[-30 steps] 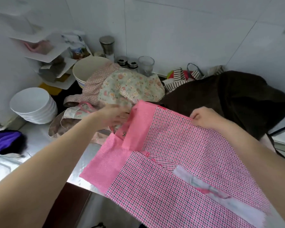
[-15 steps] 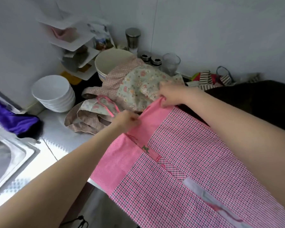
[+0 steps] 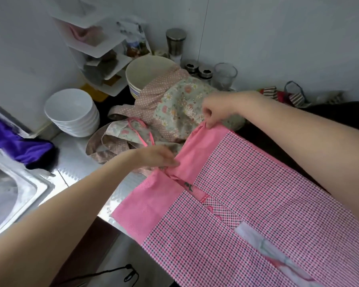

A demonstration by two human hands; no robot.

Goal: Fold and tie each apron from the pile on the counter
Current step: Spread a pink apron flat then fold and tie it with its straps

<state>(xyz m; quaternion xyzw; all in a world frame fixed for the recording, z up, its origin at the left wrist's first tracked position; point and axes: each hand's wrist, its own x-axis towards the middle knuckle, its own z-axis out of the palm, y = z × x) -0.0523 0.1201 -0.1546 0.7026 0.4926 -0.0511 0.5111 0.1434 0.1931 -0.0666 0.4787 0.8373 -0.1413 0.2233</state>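
Your right hand (image 3: 212, 111) moved from the far side & now pinches the top edge of the pink checked apron (image 3: 247, 193) on the counter (image 3: 87, 172), left hand (image 3: 160, 159) pinches its pink band, so you're prob. starting the fold.

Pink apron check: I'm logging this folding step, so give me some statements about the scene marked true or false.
1. The right hand pinches the pink apron at its far corner. True.
2. The left hand holds a white bowl. False: it rests on the pink apron.
3. The floral apron lies beyond the pink one. True.
4. The stacked white bowls sit in the sink. False: they stand on the counter.
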